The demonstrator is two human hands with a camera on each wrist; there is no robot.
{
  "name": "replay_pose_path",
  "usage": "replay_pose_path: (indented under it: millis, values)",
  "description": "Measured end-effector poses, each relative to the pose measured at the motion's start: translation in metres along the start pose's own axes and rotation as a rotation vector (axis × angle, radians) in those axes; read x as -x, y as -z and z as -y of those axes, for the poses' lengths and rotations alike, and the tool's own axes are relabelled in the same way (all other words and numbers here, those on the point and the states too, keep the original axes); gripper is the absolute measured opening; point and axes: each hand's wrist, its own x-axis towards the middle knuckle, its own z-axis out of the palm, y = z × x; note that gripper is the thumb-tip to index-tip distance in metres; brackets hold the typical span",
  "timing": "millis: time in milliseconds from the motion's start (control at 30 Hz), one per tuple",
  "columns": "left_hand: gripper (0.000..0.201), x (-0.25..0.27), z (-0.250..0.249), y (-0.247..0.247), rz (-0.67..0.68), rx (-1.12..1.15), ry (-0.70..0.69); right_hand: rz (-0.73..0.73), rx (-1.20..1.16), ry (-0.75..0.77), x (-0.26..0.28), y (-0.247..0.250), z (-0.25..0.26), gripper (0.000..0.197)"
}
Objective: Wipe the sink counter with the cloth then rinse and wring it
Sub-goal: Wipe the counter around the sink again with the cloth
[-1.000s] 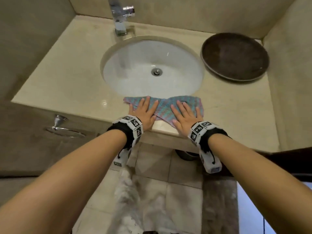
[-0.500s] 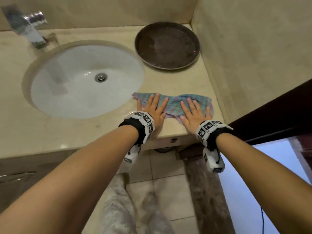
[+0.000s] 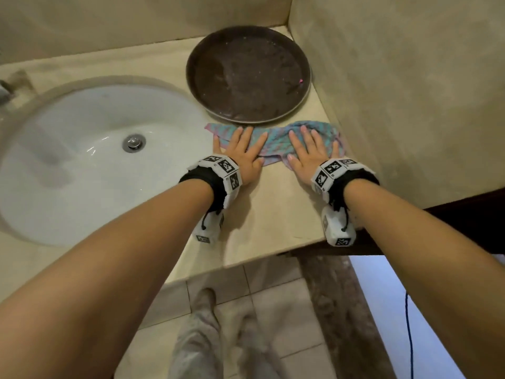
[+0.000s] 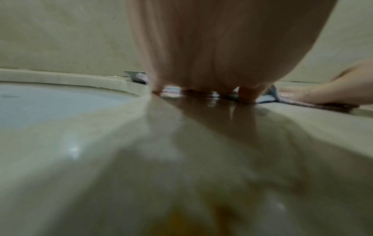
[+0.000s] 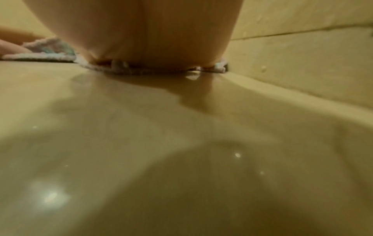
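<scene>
Cloth, knitted in teal and pink, lies crumpled flat on the beige desk just right of centre in the head view, stretched between the sink bowl and the side wall. Its far edge touches or runs just under the near rim of the round dark tray, which sits at upper centre of the frame in the corner of the desk. Left hand lies palm down on the left part of the cloth, fingers straight and spread, heel of the palm on bare desk. Right hand lies palm down on the right part, fingers likewise straight and spread, just beside the wall. The two hands are near each other but apart, with a strip of cloth between them. From the left wrist view the palm fills the upper centre, with cloth showing beneath it and the other hand at right. From the right wrist view the cloth bunches at upper left, and the glossy desk fills the lower frame. White sink occupies the left of the head view, with a metal drain at its centre. Tiled floor lies along the bottom.
</scene>
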Motion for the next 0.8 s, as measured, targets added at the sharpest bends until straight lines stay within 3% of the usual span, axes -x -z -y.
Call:
replay_pose_path:
  millis: [433,800]
  values:
    - [0.055,-0.016,0.006,0.009,0.04,-0.035,-0.039,0.004,0.009,-0.013,-0.03,0.014,0.004,0.054]
    - [0.056,0.01,0.0,-0.004,0.035,-0.047,-0.055,-0.033,0.004,-0.046,0.012,-0.009,0.002,0.056]
